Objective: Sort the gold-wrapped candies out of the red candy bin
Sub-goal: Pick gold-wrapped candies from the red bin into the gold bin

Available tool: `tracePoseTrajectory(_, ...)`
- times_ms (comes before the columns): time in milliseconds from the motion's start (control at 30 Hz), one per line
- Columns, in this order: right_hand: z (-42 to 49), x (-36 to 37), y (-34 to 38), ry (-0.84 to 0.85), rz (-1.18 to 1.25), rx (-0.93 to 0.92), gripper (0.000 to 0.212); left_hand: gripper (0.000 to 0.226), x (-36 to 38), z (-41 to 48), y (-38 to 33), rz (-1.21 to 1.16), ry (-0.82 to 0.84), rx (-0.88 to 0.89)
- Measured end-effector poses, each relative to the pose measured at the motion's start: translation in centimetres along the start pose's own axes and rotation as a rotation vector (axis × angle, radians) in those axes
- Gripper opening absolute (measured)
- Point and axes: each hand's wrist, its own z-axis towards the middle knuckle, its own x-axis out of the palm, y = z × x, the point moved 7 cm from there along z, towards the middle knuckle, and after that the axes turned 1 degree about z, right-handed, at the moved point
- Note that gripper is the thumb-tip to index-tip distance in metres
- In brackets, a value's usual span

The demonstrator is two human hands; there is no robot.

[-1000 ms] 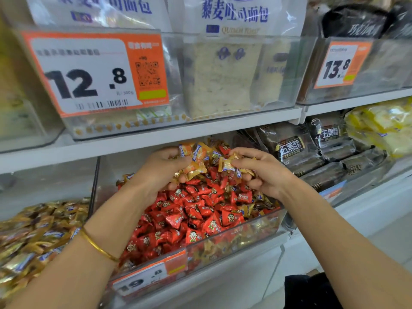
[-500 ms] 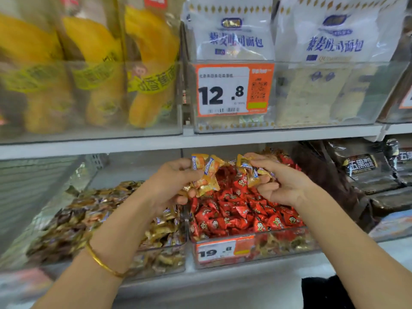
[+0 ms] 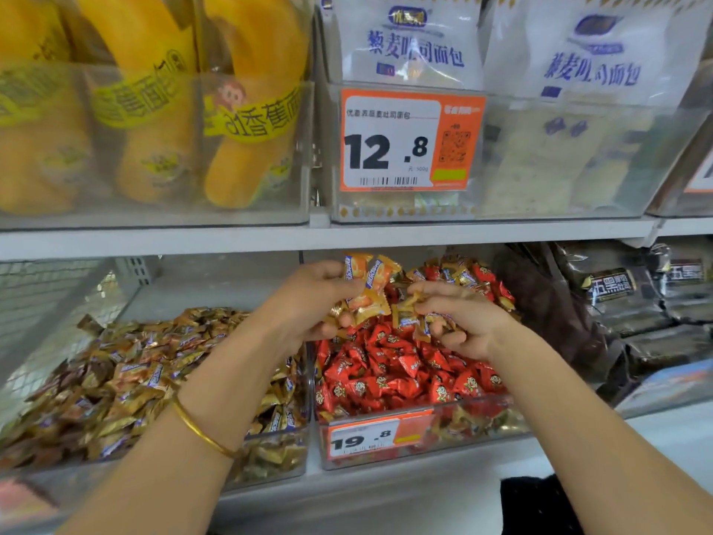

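A clear bin [image 3: 474, 438] with a 19.8 price tag holds a heap of red-wrapped candies [image 3: 389, 376], with a few gold ones at its back. My left hand [image 3: 308, 303] grips a bunch of gold-wrapped candies [image 3: 366, 283] above the bin's back left corner. My right hand [image 3: 459, 318] holds several more gold candies [image 3: 420, 322] over the red heap. The two hands almost meet. To the left stands a second clear bin [image 3: 277, 449] heaped with gold-wrapped candies [image 3: 127, 376].
A white shelf edge [image 3: 308, 237] runs just above the hands. Over it stand clear bins of yellow banana-cake packs [image 3: 154, 121] and white bread bags [image 3: 416, 44] with a 12.8 tag. Dark wrapped packs [image 3: 617, 303] lie right of the red bin.
The view has swung left and closer, bringing the gold candy bin into sight. Both hands keep their candies and have drawn nearer to each other above the red bin.
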Motion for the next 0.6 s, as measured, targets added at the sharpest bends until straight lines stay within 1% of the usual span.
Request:
tracePoseTrajectory(33, 0.0, -0.1, 0.2, -0.020, -0.063, -0.034, 0.029, 0.031, 0.1, 0.1, -0.1, 0.009, 0.001, 0.005)
tracePoseTrajectory(67, 0.0, -0.3, 0.4, -0.043, -0.126, -0.071, 0.028, 0.031, 0.2, 0.3, -0.1, 0.019, 0.010, 0.011)
tracePoseTrajectory(167, -0.3, -0.4, 1.4, -0.120, -0.352, -0.208, 0.024, 0.004, 0.6, 0.4, -0.3, 0.023, 0.032, 0.027)
tracePoseTrajectory(267, -0.5, -0.2, 1.8, -0.131, -0.409, -0.297, 0.022, 0.006, 0.5, 0.8, -0.1, 0.016, 0.026, 0.026)
tracePoseTrajectory(300, -0.6, -0.2, 1.9, -0.127, -0.401, -0.310, 0.022, 0.005, 0.5, 0.7, -0.2, 0.012, 0.022, 0.022)
tracePoseTrajectory(400, -0.6, -0.3, 1.9, -0.125, -0.324, -0.294, 0.023, 0.010, 0.3, 0.9, 0.0, 0.013, 0.008, 0.017)
tracePoseTrajectory(500, -0.4, -0.9, 1.7, -0.121, -0.151, -0.235, 0.024, 0.008, 0.2, 0.9, 0.0, 0.009, 0.004, 0.022)
tracePoseTrajectory(600, -0.4, -1.0, 1.6, -0.066, 0.066, -0.187, 0.025, 0.007, 0.3, 0.9, 0.1, 0.012, 0.014, 0.030)
